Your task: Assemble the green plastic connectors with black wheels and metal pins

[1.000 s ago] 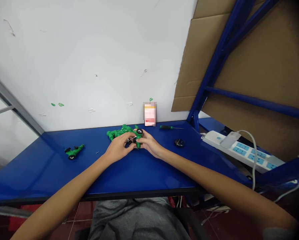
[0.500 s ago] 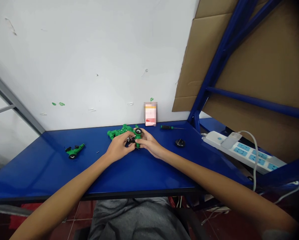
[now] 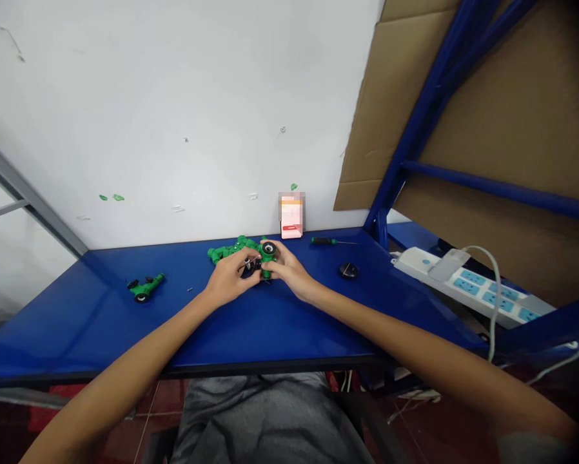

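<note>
My right hand (image 3: 292,270) is closed around a green plastic hose fitting (image 3: 267,269) with a black ring and pale centre facing up. From the left, my left hand (image 3: 229,277) meets it, thumb and fingers curled around a small black-and-silver part (image 3: 249,264) at the fitting's side. Fingers partly hide that part, so I cannot tell whether it is attached. Right behind the hands lies a heap of similar green fittings (image 3: 244,243). Another Y-shaped green fitting (image 3: 147,287) with black knobs rests apart on the left side of the blue table (image 3: 212,341).
A small metal pin or screw (image 3: 189,289) lies left of my hands. To the right are a screwdriver (image 3: 324,241) and a round black object (image 3: 349,270). A phone-like screen (image 3: 291,216) leans on the wall. A white power strip (image 3: 473,287) sits beyond the table's right edge.
The whole view has shifted slightly, with the table a little higher in the picture. Both hands keep nearly the same grip, and the left fingers have moved only a little around the fitting.
</note>
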`<control>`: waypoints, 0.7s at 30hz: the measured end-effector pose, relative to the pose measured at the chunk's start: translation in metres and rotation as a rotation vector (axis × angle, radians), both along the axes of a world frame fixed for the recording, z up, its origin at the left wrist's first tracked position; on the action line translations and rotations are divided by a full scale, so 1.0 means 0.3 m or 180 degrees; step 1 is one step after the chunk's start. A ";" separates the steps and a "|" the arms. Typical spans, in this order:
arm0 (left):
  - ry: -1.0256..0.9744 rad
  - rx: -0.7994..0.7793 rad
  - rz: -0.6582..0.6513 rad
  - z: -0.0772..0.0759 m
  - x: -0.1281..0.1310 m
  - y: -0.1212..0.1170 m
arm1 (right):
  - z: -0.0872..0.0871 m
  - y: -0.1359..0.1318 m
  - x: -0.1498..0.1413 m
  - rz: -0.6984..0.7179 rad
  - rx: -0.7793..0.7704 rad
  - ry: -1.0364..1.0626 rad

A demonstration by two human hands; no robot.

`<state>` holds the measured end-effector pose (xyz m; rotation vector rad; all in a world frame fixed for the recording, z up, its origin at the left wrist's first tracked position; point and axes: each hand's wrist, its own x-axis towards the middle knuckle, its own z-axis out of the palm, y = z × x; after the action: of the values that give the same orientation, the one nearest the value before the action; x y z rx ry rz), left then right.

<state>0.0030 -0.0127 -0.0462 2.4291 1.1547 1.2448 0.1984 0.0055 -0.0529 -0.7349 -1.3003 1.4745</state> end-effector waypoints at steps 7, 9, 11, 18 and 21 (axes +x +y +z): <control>-0.0049 0.0014 0.0312 0.036 -0.022 -0.005 | 0.009 0.063 0.056 -0.0013 -0.0368 0.0210; 0.0034 0.0020 0.0262 0.034 -0.026 0.002 | 0.009 0.072 0.062 0.0020 -0.0412 0.0293; 0.0091 0.0022 0.0218 0.029 -0.028 0.009 | 0.008 0.071 0.060 0.0042 -0.0399 0.0320; 0.0165 0.0031 0.0293 0.027 -0.032 0.013 | 0.007 0.051 0.046 0.0068 -0.0315 0.0235; 0.0238 -0.0022 0.0303 0.034 -0.031 0.013 | 0.008 0.052 0.050 0.0114 -0.0302 0.0247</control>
<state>-0.0064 -0.0090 -0.0361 2.4614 1.3069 1.1827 0.2134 0.0212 -0.0507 -0.7119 -1.1971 1.5870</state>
